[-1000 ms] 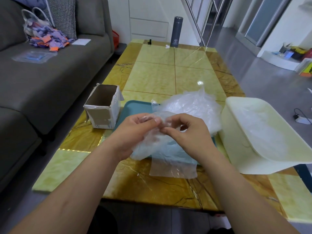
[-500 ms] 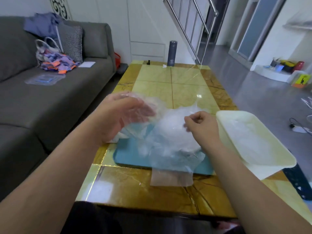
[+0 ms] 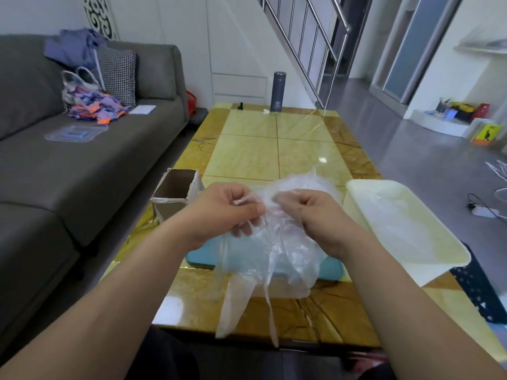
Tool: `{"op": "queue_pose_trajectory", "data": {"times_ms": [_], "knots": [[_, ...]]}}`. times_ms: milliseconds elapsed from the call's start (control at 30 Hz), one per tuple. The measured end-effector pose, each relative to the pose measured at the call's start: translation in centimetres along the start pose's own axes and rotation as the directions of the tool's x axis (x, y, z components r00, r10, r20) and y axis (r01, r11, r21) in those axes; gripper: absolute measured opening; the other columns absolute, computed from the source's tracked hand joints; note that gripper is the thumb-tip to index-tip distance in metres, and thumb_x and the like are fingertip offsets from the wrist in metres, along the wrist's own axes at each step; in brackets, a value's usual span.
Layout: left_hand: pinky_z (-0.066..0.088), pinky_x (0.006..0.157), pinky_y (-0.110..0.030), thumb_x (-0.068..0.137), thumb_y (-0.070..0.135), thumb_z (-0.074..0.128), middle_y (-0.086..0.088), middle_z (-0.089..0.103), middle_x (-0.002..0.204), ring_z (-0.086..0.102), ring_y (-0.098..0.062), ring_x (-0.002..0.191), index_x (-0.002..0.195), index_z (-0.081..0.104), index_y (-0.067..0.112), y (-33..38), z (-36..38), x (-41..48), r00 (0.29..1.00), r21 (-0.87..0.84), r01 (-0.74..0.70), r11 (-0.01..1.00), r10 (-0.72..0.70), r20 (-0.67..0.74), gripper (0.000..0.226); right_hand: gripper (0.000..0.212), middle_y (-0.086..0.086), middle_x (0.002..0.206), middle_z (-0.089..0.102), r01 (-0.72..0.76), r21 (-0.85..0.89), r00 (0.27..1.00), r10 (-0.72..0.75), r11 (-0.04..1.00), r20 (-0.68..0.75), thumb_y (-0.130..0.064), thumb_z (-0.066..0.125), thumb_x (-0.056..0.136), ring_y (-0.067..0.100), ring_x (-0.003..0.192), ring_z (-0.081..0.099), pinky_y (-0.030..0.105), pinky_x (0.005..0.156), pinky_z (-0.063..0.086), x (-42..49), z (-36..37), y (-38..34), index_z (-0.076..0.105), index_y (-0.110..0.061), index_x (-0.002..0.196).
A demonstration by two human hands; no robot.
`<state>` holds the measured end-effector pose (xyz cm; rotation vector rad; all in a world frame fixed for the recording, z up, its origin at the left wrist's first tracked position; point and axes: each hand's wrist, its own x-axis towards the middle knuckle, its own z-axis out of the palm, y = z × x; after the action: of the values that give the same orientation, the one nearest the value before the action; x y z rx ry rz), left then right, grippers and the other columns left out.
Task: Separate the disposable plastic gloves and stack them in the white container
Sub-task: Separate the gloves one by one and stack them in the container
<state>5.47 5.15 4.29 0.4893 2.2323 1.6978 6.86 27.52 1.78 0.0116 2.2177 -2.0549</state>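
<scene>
Both hands are raised over the surface (image 3: pixel 274 149), close together, each with fingers curled and pinching clear film. The left hand (image 3: pixel 227 212) and right hand (image 3: pixel 315 215) grip a clump of disposable gloves (image 3: pixel 274 242), whose loose fingers hang down past the near edge of the teal tray (image 3: pixel 200 256). More crumpled gloves form a pile (image 3: pixel 310 182) on the tray behind the hands. The white container (image 3: pixel 354 209) sits just right of the tray, tilted, with flattened clear gloves (image 3: pixel 397 215) lying inside it. An open-topped cardboard box (image 3: pixel 170 211) stands left of the tray.
</scene>
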Motion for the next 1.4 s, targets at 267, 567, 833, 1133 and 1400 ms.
{"op": "queue_pose_trajectory", "data": {"times_ms": [267,567,833,1133,1400], "knots": [[0.048,0.056,-0.027,0.096,0.021,0.075,-0.007,0.078,0.084,0.064,-0.015,0.064,0.094,0.071,0.010,-4.0,0.7,1.4,0.995,0.035,0.073,0.997,-0.070,-0.069,0.012,0.065,0.018,0.114,0.077,-0.230,0.197,0.972,0.217,0.953,0.085,-0.058,0.040,0.106,0.037,0.106,0.075,0.060,0.095,0.057,0.1,0.8,0.8,0.073,-0.005,0.122],[0.050,0.058,-0.028,0.097,0.024,0.074,-0.008,0.077,0.084,0.067,-0.018,0.066,0.100,0.076,0.010,-6.3,0.5,3.1,0.988,-0.094,0.100,0.990,-0.111,-0.108,0.014,0.016,0.010,0.098,0.080,-0.041,0.019,0.999,0.040,0.999,0.028,-0.015,0.077,0.092,0.025,0.081,0.077,0.043,0.075,0.059,1.1,0.8,3.3,0.078,-0.009,0.107],[0.056,0.097,-0.035,0.080,0.029,0.090,0.005,0.076,0.121,0.070,-0.013,0.116,0.131,0.065,0.026,-8.3,0.6,3.5,0.990,-0.187,0.090,0.978,-0.108,-0.087,0.057,0.022,0.017,0.101,0.079,-0.076,0.045,0.988,0.069,0.996,0.137,-0.017,0.066,0.099,0.029,0.086,0.077,0.039,0.072,0.062,1.9,0.1,4.2,0.076,-0.002,0.110],[0.057,0.082,-0.037,0.080,0.025,0.088,-0.005,0.078,0.086,0.074,-0.018,0.084,0.082,0.074,0.002,-8.1,-1.1,2.1,0.983,-0.081,0.164,0.983,-0.156,0.099,0.027,0.016,0.020,0.098,0.077,-0.058,0.103,0.997,0.053,0.993,0.048,-0.014,0.071,0.097,0.031,0.076,0.075,0.039,0.070,0.060,1.5,-0.3,4.4,0.076,-0.005,0.109],[0.056,0.088,-0.046,0.101,0.023,0.065,-0.018,0.079,0.103,0.074,-0.035,0.098,0.107,0.075,0.006,-7.6,-0.2,0.9,0.973,-0.110,0.196,0.974,-0.180,0.142,0.021,0.029,0.012,0.089,0.076,-0.126,0.113,0.990,0.132,0.986,-0.050,-0.029,0.075,0.095,0.026,0.072,0.071,0.037,0.065,0.059,0.9,-0.8,3.9,0.074,-0.002,0.105]]}}
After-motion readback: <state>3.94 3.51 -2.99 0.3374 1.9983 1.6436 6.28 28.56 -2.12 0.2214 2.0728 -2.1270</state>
